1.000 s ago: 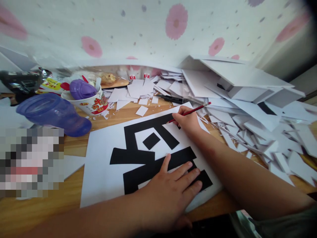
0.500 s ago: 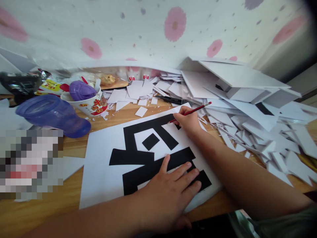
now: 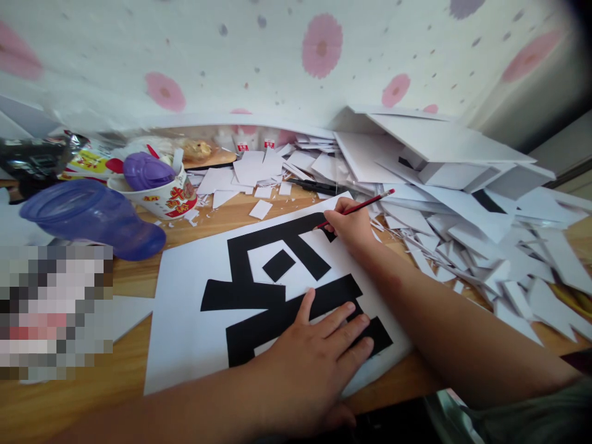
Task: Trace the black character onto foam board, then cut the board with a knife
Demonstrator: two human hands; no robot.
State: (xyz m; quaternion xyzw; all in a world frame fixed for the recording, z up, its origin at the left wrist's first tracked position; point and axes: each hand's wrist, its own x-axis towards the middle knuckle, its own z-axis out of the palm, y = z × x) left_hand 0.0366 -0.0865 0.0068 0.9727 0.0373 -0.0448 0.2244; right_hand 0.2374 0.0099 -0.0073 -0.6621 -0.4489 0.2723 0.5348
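A large white sheet [image 3: 185, 320] with a thick black character shape [image 3: 259, 296] lies on the wooden table [image 3: 69, 401]. My left hand [image 3: 314, 357] rests flat on the sheet's near right part, fingers spread over the black strokes. My right hand [image 3: 354, 225] sits at the sheet's far right corner, fingers closed round a red pencil [image 3: 358, 208]. The pencil's tip touches the top black stroke.
A heap of white paper offcuts and sheets [image 3: 462, 203] covers the right and back of the table. A black pen or knife [image 3: 314, 185] lies behind the sheet. At the left stand a noodle cup [image 3: 161, 194] with a purple lid and a blue plastic bottle [image 3: 92, 216] on its side.
Both hands keep the same hold and place on the sheet. The view has shifted slightly, so everything sits a little further left.
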